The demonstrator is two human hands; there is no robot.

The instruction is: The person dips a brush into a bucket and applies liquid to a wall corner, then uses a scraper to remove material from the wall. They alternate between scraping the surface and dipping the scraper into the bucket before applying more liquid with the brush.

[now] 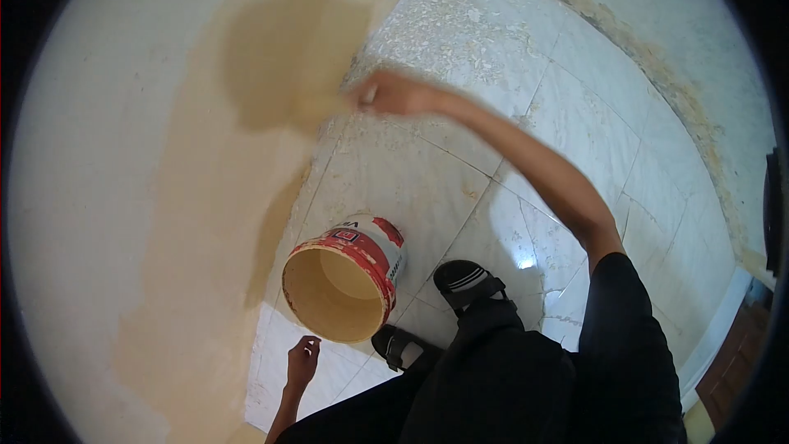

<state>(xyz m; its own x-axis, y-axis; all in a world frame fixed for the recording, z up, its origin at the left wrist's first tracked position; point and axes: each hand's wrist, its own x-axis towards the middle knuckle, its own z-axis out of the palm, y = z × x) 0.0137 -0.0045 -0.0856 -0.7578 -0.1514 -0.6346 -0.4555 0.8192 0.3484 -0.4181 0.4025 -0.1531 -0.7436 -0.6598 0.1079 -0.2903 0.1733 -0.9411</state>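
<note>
My right hand (393, 95) is stretched out to the wall at the edge of a darker, wet-looking beige patch (283, 57). The hand is blurred by motion; its fingers look closed, and I cannot make out what, if anything, is in them. My left hand (302, 358) hangs low with the fingers loosely curled and nothing visible in it, just below a red-and-white paint bucket (380, 256). The bucket stands on the floor by the wall, its inside coated with beige paint.
The wall (90, 197) fills the left, whitish with a broad beige band. The tiled floor (592, 90) is pale and strewn with scraped flakes. My feet in black sandals (465, 278) stand right of the bucket. A dark wooden door edge (740, 353) is at the lower right.
</note>
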